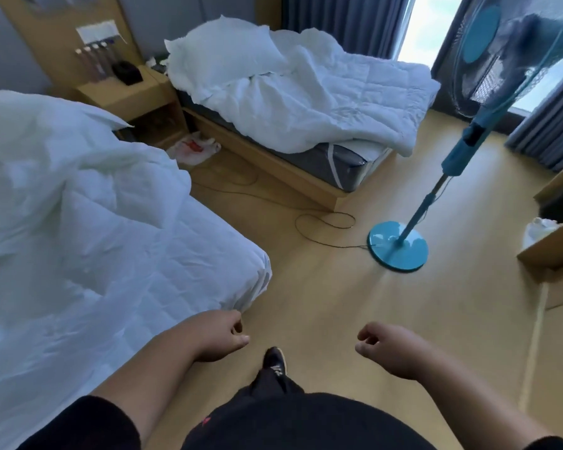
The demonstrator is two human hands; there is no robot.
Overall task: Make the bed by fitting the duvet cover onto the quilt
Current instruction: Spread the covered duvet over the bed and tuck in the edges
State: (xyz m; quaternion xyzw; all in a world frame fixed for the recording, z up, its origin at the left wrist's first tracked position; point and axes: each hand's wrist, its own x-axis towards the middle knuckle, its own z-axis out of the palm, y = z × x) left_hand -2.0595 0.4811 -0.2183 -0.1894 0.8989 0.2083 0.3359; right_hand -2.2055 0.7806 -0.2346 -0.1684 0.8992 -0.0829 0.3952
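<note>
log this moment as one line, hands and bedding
left hand: loosely curled, empty, by near bed corner | right hand: loosely curled, empty | quilt: bunched on near bed | stage: not grasped

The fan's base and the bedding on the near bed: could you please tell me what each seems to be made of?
Fan's base: likely plastic or painted metal, teal and glossy, since it mirrors window light. Bedding on the near bed: soft white woven fabric, matte, creased, with faint quilted stitching, so probably padded; the fibre cannot be told.
</note>
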